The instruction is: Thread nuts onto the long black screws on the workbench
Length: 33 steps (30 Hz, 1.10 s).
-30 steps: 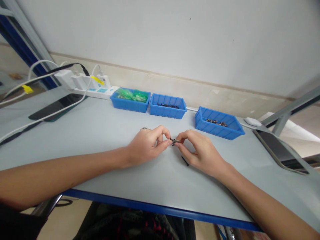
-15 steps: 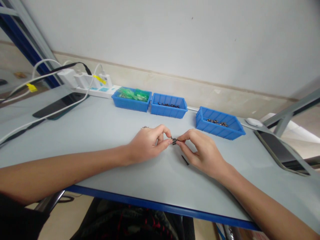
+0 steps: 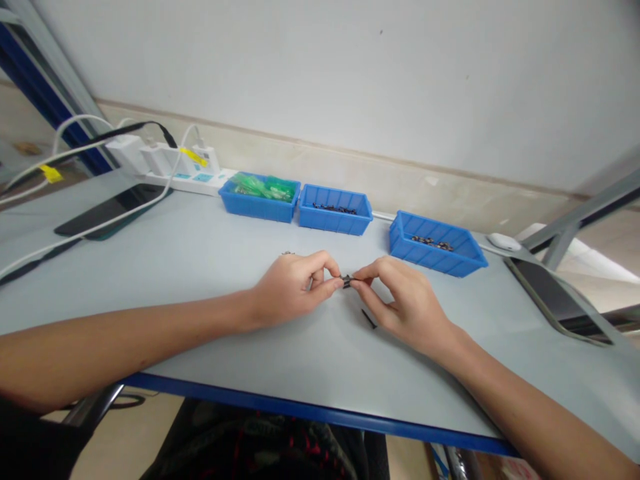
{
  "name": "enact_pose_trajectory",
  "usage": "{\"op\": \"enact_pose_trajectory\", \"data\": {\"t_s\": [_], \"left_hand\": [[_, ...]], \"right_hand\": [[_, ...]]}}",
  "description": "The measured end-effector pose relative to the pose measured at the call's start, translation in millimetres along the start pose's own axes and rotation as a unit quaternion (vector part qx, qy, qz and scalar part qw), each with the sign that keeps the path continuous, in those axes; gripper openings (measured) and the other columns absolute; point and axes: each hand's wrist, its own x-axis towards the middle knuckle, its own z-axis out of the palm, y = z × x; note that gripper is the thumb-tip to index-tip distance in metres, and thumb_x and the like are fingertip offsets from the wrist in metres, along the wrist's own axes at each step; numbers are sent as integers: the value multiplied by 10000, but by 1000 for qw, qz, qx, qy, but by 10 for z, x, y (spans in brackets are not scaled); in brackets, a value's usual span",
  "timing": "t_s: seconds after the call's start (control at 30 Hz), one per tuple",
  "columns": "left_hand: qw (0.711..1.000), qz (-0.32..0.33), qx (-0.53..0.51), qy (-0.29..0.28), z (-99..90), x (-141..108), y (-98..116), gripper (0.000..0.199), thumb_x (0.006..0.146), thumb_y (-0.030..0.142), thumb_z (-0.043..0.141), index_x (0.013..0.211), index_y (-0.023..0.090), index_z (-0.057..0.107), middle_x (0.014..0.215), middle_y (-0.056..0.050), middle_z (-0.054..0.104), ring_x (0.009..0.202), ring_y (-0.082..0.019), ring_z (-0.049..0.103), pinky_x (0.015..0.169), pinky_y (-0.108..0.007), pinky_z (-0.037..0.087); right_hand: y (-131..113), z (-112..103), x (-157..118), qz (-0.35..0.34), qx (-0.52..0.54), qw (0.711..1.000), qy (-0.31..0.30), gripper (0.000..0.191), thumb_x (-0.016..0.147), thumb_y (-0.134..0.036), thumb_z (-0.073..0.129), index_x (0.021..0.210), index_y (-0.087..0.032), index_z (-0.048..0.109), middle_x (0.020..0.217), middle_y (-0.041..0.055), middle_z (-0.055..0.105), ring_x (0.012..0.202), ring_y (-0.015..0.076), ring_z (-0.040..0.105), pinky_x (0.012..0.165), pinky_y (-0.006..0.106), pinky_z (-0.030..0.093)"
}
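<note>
- Fingertips of left hand and right hand pressed together from both sides, pinching a small dark part between them, just above the table.
- Other fingers of both hands curled under, resting on the tabletop.
- Thin dark pin lying flat just below the right thumb, apart from it.
- Small metal piece just behind the left knuckles.
- Three blue bins beyond the fingertips: left bin with green pieces, middle bin and right bin with small dark parts.
- Phone and power strip far off to the left.
</note>
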Motion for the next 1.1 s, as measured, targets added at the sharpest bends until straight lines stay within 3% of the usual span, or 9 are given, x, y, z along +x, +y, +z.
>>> {"op": "enact_pose_trajectory", "data": {"t_s": [1.1], "left_hand": [[999, 40, -6, 16, -2, -7, -25, 25, 759, 159, 577, 738, 153, 563, 473, 94, 418, 435, -39, 396, 498, -149, 349]], "right_hand": [[-38, 0, 2, -16, 4, 1000, -17, 50, 859, -187, 506, 823, -174, 538, 686, 26, 588, 635, 137, 531, 596, 268, 412]]}}
